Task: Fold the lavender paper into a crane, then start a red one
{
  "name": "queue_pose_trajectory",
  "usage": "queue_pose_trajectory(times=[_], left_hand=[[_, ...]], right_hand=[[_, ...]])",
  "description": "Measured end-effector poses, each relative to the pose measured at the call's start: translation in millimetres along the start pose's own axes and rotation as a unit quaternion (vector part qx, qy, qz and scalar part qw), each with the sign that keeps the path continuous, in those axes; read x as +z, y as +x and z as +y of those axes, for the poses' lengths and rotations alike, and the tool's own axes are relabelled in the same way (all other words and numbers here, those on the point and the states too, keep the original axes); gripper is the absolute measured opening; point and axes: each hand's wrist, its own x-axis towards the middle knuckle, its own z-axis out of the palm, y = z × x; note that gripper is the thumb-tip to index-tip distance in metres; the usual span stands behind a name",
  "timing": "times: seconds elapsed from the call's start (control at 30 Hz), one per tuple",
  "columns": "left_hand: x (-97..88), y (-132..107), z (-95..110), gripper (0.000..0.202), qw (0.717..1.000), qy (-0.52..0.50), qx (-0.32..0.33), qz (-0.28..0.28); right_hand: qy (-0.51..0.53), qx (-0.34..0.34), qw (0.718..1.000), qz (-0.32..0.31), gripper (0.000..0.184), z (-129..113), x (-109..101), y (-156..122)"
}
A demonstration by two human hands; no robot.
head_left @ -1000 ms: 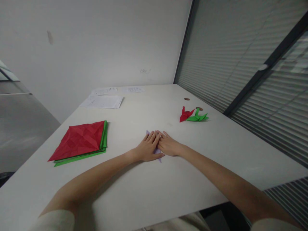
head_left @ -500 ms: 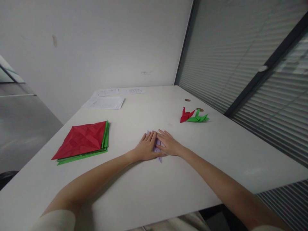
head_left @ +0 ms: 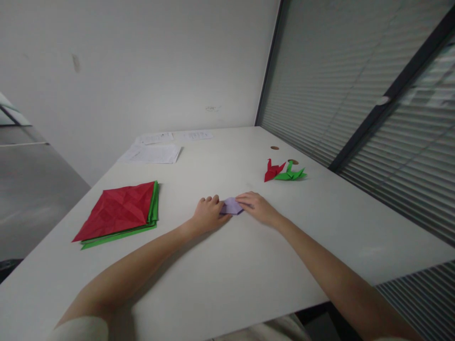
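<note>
A small folded piece of purple paper (head_left: 232, 206) lies between my two hands at the middle of the white table. My left hand (head_left: 209, 213) grips its left end, fingers curled and thumb stretched along the near side. At the paper's right end, my right hand (head_left: 256, 205) pinches it with the fingers together. Both ends of the paper are partly hidden under my fingers. Farther off to the right stand a red paper crane (head_left: 272, 170) and a green paper crane (head_left: 292, 173), touching or nearly so.
On the left of the table (head_left: 199, 279) a stack of creased red paper (head_left: 121, 208) rests over green sheets (head_left: 154, 208). Printed papers (head_left: 156, 154) lie at the back left. Two round holes pierce the tabletop near the blinds (head_left: 355, 94) at right.
My hands have moved apart from lying flat over the purple paper to holding its two ends. The paper now lies crosswise, where before a point stuck out toward me.
</note>
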Motion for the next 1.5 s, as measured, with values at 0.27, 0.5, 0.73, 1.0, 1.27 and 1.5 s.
queue_pose_trajectory(times=[0.27, 0.5, 0.73, 1.0, 1.27, 1.5], left_hand=[[8.5, 1, -5, 0.042, 0.972, -0.107, 0.210, 0.017], [13.8, 1, -11, 0.043, 0.962, -0.125, 0.242, 0.007], [13.2, 0, -12, 0.046, 0.964, -0.136, 0.227, 0.008], [13.6, 0, -14, 0.054, 0.959, -0.124, 0.254, -0.011], [15.9, -1, -16, 0.051, 0.959, -0.137, 0.247, -0.010], [13.6, -2, -15, 0.048, 0.961, -0.143, 0.237, 0.001]], right_hand=[[-0.055, -0.024, 0.996, -0.061, 0.020, -3, 5, -4], [0.059, 0.006, 0.994, -0.090, 0.025, 1, -7, -7], [0.151, 0.123, 0.981, 0.008, 0.022, 9, -21, -5], [0.245, 0.127, 0.959, -0.073, 0.028, -16, 0, 2], [0.100, 0.096, 0.982, -0.124, 0.024, -6, -15, -6], [0.054, 0.041, 0.991, -0.116, 0.024, -3, -16, -8]])
